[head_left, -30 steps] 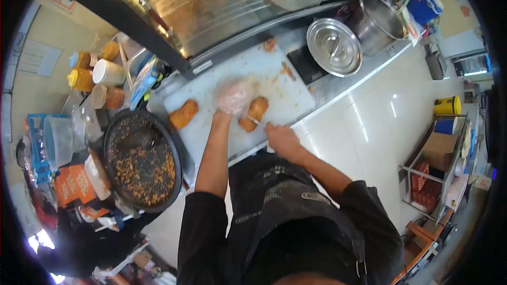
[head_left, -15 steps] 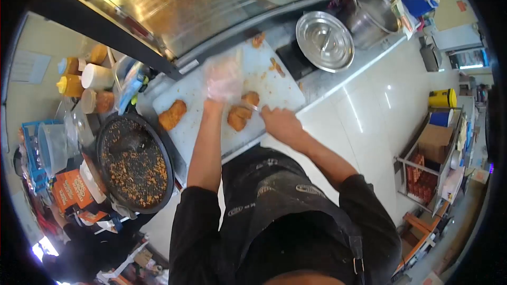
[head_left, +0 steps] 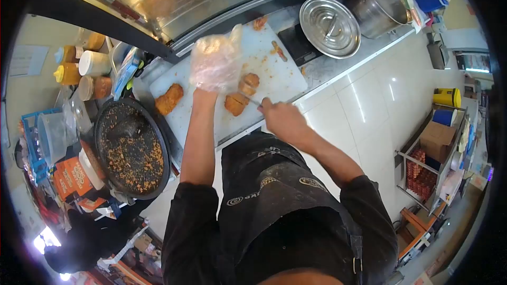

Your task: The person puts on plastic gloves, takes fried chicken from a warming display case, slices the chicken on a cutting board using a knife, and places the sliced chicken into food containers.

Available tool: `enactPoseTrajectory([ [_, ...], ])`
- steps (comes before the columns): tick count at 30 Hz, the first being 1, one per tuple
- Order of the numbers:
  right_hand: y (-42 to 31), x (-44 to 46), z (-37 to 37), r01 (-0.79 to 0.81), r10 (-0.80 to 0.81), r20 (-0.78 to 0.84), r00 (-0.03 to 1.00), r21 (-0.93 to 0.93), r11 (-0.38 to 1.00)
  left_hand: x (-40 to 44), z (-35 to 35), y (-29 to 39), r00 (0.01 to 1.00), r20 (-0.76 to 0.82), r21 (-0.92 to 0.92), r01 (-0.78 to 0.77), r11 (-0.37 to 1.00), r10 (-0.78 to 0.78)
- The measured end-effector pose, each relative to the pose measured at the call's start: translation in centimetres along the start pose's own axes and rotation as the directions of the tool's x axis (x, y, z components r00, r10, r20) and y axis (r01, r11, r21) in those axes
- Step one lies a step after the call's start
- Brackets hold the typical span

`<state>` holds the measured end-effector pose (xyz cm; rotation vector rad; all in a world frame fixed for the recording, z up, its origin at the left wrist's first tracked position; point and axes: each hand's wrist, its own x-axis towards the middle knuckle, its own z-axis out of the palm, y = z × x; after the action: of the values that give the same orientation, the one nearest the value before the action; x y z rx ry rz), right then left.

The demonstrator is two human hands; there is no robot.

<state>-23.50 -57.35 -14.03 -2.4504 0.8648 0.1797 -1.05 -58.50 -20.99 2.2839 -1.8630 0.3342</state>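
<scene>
My right hand (head_left: 287,122) is closed around the handle of a knife (head_left: 253,101). The thin blade lies across a piece of fried breaded meat, between its lower part (head_left: 235,104) and upper part (head_left: 249,83). My left hand (head_left: 215,64), in a clear plastic glove, hovers over the white cutting board (head_left: 198,119), just up and left of the cut pieces. Its thumb stands apart from the fingers and nothing shows in it; the fingertips are partly obscured by the glove. Another fried piece (head_left: 169,100) rests at the board's left side.
A round black pan (head_left: 168,153) with crumbs stands left of the board. Several sauce bottles and jars (head_left: 95,63) are behind it. A steel lid (head_left: 330,27) and a deep pot (head_left: 376,8) sit to the right. A glass display case (head_left: 200,0) borders the back.
My gloved left hand has shifted slightly left and is less blurred. The knife stays at the fried meat in my right hand. The whole view has shifted a little.
</scene>
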Motion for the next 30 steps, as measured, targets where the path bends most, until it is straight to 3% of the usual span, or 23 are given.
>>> enactPoseTrajectory([
  [3, -1.6, -0.4, 2.5, 0.003, -0.004, 0.106, 0.994, 0.010, 1.000, -3.9, 1.5, -1.2, 0.972, 0.194, -0.024, 0.139, 0.990, -0.132],
  [5, -1.3, -0.4, 6.9, 0.032, -0.027, 0.076, 0.997, -0.071, 0.997, -7.0, 5.1, -2.5, 0.927, 0.326, -0.043, 0.210, 0.977, -0.185],
  [6, -2.0, -1.0, 8.1, 0.011, -0.003, 0.095, 0.995, -0.087, 0.996, -11.8, 17.1, -6.8, 0.935, 0.133, -0.707, 0.322, 0.630, -0.330],
  [7, -0.4, 1.1, 8.5, 0.028, -0.017, 0.069, 0.997, -0.155, 0.987, -7.4, 18.4, -6.9, 0.956, -0.030, -0.709, 0.186, 0.681, -0.293],
  [8, 1.6, 1.3, 11.2, 0.157, -0.167, -0.056, 0.984, -0.147, 0.977, -7.6, 18.1, -5.8, 0.959, -0.123, -0.688, 0.104, 0.719, -0.256],
  [9, 0.2, 1.3, 8.3, 0.070, -0.063, 0.049, 0.997, -0.151, 0.986, -7.6, 11.5, -4.5, 0.987, 0.099, -0.261, 0.148, 0.954, -0.126],
  [10, 0.1, 1.0, 8.4, 0.060, -0.055, 0.040, 0.998, -0.126, 0.990, -6.5, 6.3, -2.9, 0.994, 0.088, -0.002, 0.070, 0.998, -0.069],
  [12, 0.3, 1.7, 6.8, 0.049, -0.048, 0.010, 0.999, -0.127, 0.991, -4.2, -0.7, -1.8, 0.999, -0.046, 0.157, 0.011, 0.988, -0.003],
  [15, 0.0, 1.0, 2.8, 0.011, -0.006, 0.032, 0.999, -0.146, 0.989, -0.8, -5.4, -0.9, 0.995, -0.069, 0.052, -0.064, 0.997, 0.067],
  [19, 2.5, 2.8, 0.1, -0.041, 0.045, 0.012, 0.999, -0.197, 0.980, 2.6, -4.7, 0.5, 0.987, -0.077, -0.072, -0.144, 0.987, 0.139],
  [22, 4.5, 4.1, 1.0, -0.054, 0.054, -0.008, 0.999, -0.223, 0.973, 3.6, 1.3, 0.6, 0.972, -0.151, -0.131, -0.202, 0.970, 0.182],
  [24, 6.4, 5.0, 3.9, 0.010, -0.014, -0.015, 1.000, -0.248, 0.969, 1.9, 8.6, 0.5, 0.990, -0.109, -0.284, -0.113, 0.952, 0.085],
  [26, 7.2, 5.7, 4.6, 0.015, -0.015, 0.001, 1.000, -0.268, 0.963, 1.4, 10.7, -0.5, 0.925, -0.334, -0.253, -0.273, 0.928, 0.181],
  [28, 7.2, 6.1, 4.0, 0.013, -0.004, 0.034, 0.999, -0.256, 0.967, 1.1, 15.5, -1.4, 0.990, 0.018, -0.534, -0.111, 0.838, 0.143],
  [29, 6.8, 6.2, 3.8, 0.017, -0.009, 0.033, 0.999, -0.248, 0.969, 1.0, 16.5, -2.0, 0.970, 0.189, -0.624, -0.003, 0.782, 0.154],
  [30, 7.2, 6.3, 4.0, 0.002, 0.003, 0.018, 1.000, -0.248, 0.969, 1.4, 10.6, -2.3, 0.991, 0.133, -0.649, 0.083, 0.757, 0.005],
])
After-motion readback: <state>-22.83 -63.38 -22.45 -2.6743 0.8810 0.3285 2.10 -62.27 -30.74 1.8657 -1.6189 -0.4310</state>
